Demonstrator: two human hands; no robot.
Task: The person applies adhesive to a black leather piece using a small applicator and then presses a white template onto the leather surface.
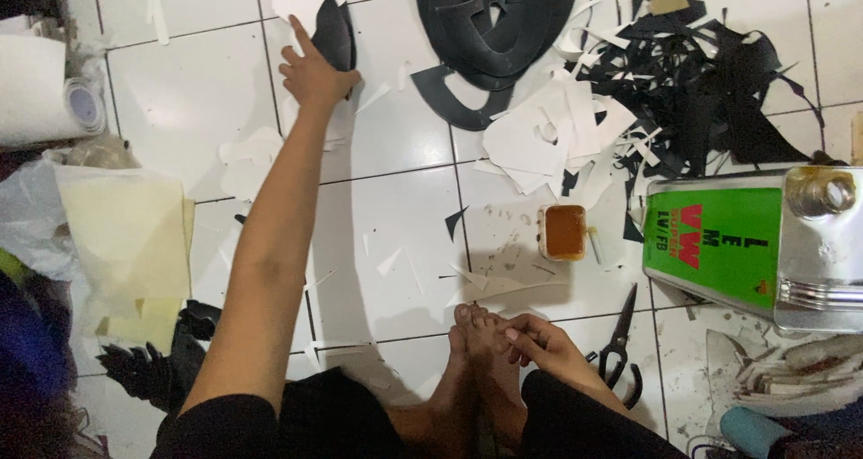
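Note:
My left hand reaches far forward across the white tiled floor and rests on a curved black cut piece with a white piece under it. The fingers press flat on it, and I cannot tell if they grip. My right hand lies relaxed on my bare foot, holding nothing, fingers loosely curled. Black scissors lie on the floor just right of that hand.
A stack of black curved cut pieces lies ahead, white offcuts and black scraps to its right. A small tub of amber glue, a large metal can with a green label, pale yellow sheets, a white roll.

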